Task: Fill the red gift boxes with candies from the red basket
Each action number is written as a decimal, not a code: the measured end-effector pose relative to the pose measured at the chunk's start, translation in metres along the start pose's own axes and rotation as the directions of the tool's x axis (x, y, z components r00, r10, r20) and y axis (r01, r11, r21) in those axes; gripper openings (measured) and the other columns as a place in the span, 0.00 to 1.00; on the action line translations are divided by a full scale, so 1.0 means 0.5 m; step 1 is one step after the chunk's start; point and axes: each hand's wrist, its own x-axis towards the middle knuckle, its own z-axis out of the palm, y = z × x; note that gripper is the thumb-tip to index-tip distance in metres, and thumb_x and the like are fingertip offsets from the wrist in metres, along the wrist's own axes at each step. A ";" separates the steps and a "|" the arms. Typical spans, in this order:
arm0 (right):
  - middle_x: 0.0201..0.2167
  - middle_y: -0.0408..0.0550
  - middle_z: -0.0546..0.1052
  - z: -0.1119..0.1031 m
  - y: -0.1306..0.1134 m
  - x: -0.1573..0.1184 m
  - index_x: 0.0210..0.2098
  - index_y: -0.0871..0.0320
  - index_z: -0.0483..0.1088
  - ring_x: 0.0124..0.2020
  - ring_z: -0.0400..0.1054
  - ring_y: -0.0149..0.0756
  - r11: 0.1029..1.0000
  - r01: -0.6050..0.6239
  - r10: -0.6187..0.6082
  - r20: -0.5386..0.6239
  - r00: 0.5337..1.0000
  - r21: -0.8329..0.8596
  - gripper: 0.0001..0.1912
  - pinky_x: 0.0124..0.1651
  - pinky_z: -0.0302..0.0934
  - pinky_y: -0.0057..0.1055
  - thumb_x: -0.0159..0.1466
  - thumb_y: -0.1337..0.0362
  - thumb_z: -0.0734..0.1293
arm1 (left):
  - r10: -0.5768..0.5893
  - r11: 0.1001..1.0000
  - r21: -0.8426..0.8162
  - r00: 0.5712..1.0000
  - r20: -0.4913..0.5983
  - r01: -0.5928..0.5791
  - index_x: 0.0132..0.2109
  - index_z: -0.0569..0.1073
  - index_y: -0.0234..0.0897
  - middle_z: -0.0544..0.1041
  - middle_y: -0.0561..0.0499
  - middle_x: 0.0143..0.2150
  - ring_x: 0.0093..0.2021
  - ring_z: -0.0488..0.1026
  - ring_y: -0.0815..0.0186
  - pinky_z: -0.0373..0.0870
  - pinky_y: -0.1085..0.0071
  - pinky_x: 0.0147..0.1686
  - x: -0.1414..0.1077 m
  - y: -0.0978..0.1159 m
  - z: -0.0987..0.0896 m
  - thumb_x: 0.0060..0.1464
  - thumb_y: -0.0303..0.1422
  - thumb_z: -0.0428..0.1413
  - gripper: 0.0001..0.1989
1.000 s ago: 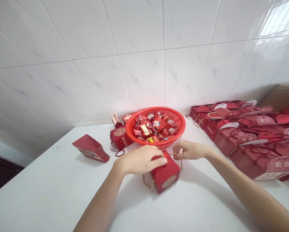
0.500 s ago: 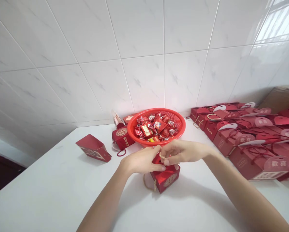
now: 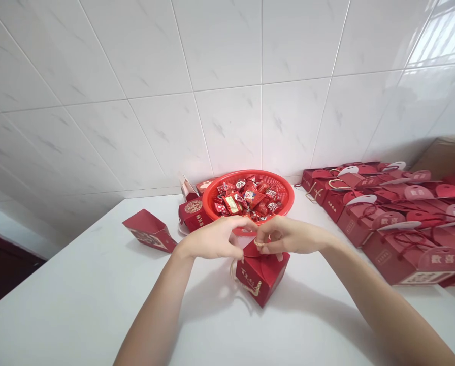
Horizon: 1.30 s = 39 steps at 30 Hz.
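Note:
A small red gift box [image 3: 263, 277] with gold lettering stands on the white table in front of me. A twisted beige cord [image 3: 257, 290] is threaded through its side, and another stretch of cord hangs at its left. My right hand [image 3: 288, 236] pinches a loop of this cord above the box top. My left hand [image 3: 216, 238] is at the box's upper left, thumb and index finger spread apart; its other fingers are partly hidden. Just behind the hands, a red plastic basket [image 3: 288, 201] holds several wrapped candies [image 3: 250, 195].
An open red box [image 3: 149, 231] lies on the table [image 3: 78, 295] at left. Another red box [image 3: 193, 211] leans beside the basket. Rows of red gift boxes [image 3: 395, 254] fill the right side, with a cardboard box [image 3: 443, 157] behind them. A tiled wall [image 3: 227, 132] borders the back.
The gift box has turned, so its lettered side with the cord now faces me. My left hand has lifted off the box top and shifted left. The right hand still pinches the cord.

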 end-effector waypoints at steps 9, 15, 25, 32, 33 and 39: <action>0.27 0.44 0.77 -0.011 -0.031 -0.034 0.33 0.59 0.68 0.28 0.71 0.32 0.971 0.071 -0.017 -0.227 0.974 0.229 0.10 0.35 0.67 0.31 0.61 0.59 0.70 | 0.014 0.873 -0.455 0.942 -0.334 -0.174 0.53 0.72 0.38 0.72 0.44 0.56 0.30 0.75 0.71 0.75 0.64 0.39 0.003 0.013 0.003 0.51 0.34 0.63 0.21; 0.32 0.45 0.77 -0.002 -0.047 -0.042 0.38 0.58 0.68 0.31 0.72 0.34 0.975 0.115 -0.053 -0.303 0.952 0.188 0.16 0.36 0.66 0.31 0.58 0.56 0.73 | 0.231 0.764 -0.524 0.918 -0.321 -0.375 0.56 0.71 0.42 0.65 0.45 0.65 0.53 0.75 0.55 0.71 0.57 0.55 -0.024 0.048 0.024 0.58 0.34 0.60 0.18; 0.30 0.43 0.74 0.041 -0.034 -0.016 0.37 0.56 0.67 0.31 0.70 0.34 0.982 0.176 -0.181 -0.605 0.776 -0.070 0.08 0.32 0.64 0.30 0.58 0.72 0.63 | 0.351 0.810 -0.387 0.893 -0.283 -0.441 0.66 0.63 0.52 0.50 0.49 0.74 0.71 0.54 0.46 0.59 0.51 0.67 -0.033 0.053 0.064 0.58 0.36 0.62 0.31; 0.29 0.45 0.75 0.031 -0.068 -0.134 0.31 0.57 0.68 0.30 0.72 0.35 0.983 0.135 -0.183 -0.755 0.630 -0.125 0.04 0.35 0.69 0.32 0.63 0.64 0.65 | 0.305 0.928 -0.115 0.899 -0.313 -0.355 0.60 0.71 0.52 0.57 0.51 0.72 0.66 0.64 0.48 0.67 0.55 0.63 -0.055 0.047 0.040 0.59 0.40 0.61 0.22; 0.30 0.46 0.76 0.033 -0.072 -0.167 0.32 0.57 0.69 0.32 0.73 0.36 0.984 0.100 -0.176 -0.785 0.594 -0.144 0.05 0.35 0.70 0.32 0.62 0.62 0.66 | 0.306 0.939 -0.051 0.894 -0.327 -0.340 0.59 0.73 0.51 0.60 0.51 0.71 0.68 0.61 0.49 0.65 0.55 0.65 -0.057 0.045 0.036 0.59 0.40 0.60 0.21; 0.30 0.49 0.79 0.063 -0.049 -0.387 0.34 0.54 0.76 0.28 0.74 0.39 0.984 -0.104 -0.146 -0.989 -0.028 -0.143 0.13 0.32 0.72 0.35 0.50 0.58 0.75 | 0.310 0.944 0.232 0.868 -0.388 -0.233 0.58 0.74 0.51 0.67 0.51 0.66 0.71 0.54 0.48 0.58 0.50 0.67 -0.057 0.030 0.022 0.58 0.45 0.59 0.22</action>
